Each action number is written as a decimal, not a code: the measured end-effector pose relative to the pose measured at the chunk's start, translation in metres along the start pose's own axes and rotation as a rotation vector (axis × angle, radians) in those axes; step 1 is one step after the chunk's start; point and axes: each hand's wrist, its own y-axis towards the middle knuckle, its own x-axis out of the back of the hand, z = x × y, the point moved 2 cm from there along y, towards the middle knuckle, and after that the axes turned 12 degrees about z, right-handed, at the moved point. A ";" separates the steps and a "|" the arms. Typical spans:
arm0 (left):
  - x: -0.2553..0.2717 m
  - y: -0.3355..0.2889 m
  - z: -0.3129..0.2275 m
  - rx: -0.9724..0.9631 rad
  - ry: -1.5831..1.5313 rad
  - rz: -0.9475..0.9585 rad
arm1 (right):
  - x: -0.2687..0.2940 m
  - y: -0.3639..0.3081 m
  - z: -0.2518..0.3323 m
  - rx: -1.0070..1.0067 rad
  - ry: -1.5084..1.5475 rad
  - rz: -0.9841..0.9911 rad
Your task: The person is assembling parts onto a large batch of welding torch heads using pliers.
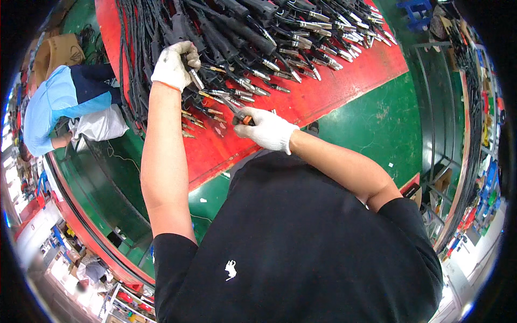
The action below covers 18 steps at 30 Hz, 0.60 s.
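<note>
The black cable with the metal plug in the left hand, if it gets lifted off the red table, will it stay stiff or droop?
Probably droops: the cable trails limp among the others. Its metal plug looks rigid and smooth, perhaps slippery against the gloved left hand. It may drag neighbours on the red table.

Factory floor: cable assemblies (pixel 258 48) heaped on red workbench (pixel 344 86).

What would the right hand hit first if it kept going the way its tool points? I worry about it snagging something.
The right hand, holding an orange-handled tool, points up-left. It would likely first meet the metal-tipped black cable ends lying on the red table; depth is hard to judge.
</note>
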 end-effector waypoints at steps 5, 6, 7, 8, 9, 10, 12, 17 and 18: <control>0.018 -0.008 -0.017 0.106 -0.618 0.129 | -0.002 0.004 0.035 0.004 -0.049 0.024; 0.020 -0.009 -0.019 0.110 -0.668 0.135 | 0.000 0.003 0.042 -0.018 -0.106 0.014; 0.020 -0.010 -0.021 0.113 -0.718 0.143 | 0.000 0.006 0.042 -0.017 -0.109 0.017; 0.021 -0.010 -0.023 0.109 -0.720 0.143 | 0.001 0.012 0.042 0.015 -0.098 0.014; 0.021 -0.011 -0.025 0.119 -0.707 0.123 | 0.000 0.016 0.043 0.047 -0.087 0.010; 0.022 -0.011 -0.026 0.130 -0.694 0.103 | 0.001 0.014 0.053 0.030 -0.037 0.017; 0.024 -0.012 -0.027 0.120 -0.714 0.101 | 0.003 0.020 0.056 0.037 -0.052 0.021; 0.025 -0.011 -0.026 0.083 -0.692 0.090 | 0.008 0.019 0.072 0.020 -0.077 0.023; 0.026 -0.011 -0.026 0.080 -0.687 0.096 | 0.009 0.014 0.076 -0.056 -0.020 0.064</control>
